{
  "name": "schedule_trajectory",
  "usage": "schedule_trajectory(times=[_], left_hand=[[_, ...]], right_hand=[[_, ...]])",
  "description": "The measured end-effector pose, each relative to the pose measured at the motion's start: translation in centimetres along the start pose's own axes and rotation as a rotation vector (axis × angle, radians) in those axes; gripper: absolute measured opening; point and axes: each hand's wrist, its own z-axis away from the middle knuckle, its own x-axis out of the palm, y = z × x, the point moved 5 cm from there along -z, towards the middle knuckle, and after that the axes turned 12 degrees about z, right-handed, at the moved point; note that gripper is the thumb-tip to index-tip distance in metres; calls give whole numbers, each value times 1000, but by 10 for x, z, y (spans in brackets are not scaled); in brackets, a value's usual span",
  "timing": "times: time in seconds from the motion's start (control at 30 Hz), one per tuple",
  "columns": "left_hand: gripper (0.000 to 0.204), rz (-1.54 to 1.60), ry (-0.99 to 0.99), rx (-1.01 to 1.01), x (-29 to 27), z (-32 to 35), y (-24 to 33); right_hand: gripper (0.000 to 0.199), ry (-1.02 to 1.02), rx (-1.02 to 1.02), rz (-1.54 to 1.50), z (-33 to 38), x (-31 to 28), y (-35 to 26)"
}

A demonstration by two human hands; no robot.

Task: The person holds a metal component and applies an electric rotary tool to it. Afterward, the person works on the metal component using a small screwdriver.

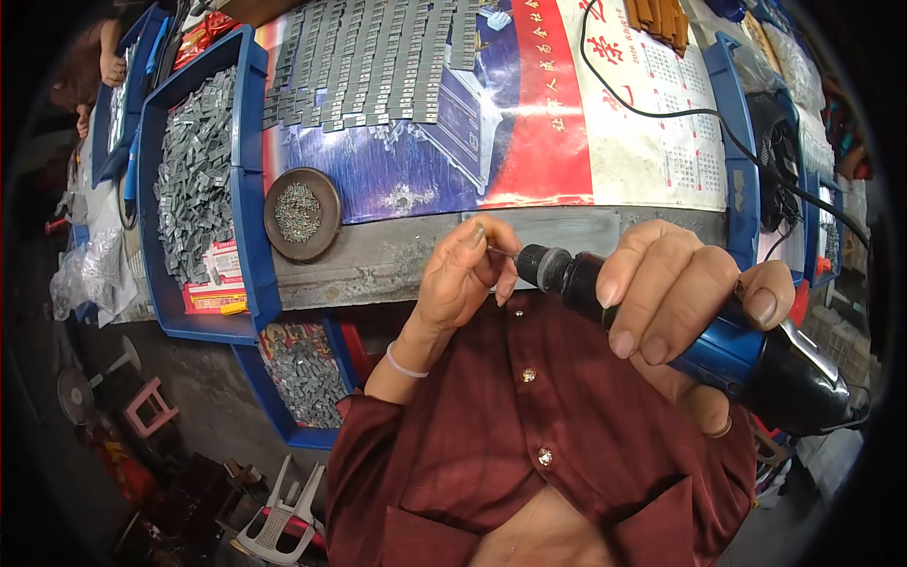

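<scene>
The blue and black electric screwdriver lies across my chest, just in front of the workbench edge, its chuck pointing to my left. My right hand wraps tight around its body, fingers clenched over the barrel. My left hand pinches the thin bit at the chuck's tip between thumb and fingertips. Beyond them on the bench sits a round brown dish of small screws, near the front edge. To its left a blue tray holds a heap of grey metal pieces, and rows of the same pieces lie on the poster-covered top.
</scene>
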Motion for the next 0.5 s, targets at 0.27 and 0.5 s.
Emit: schedule_trajectory(times=[0.27,0.5], left_hand=[[22,63,24,-20,-6,-5,-7],[21,80,21,-73,-4,-16,-14]], right_hand=[[66,-29,-26,19,2,-8,-1],[60,-6,-55,22,2,-15,4]])
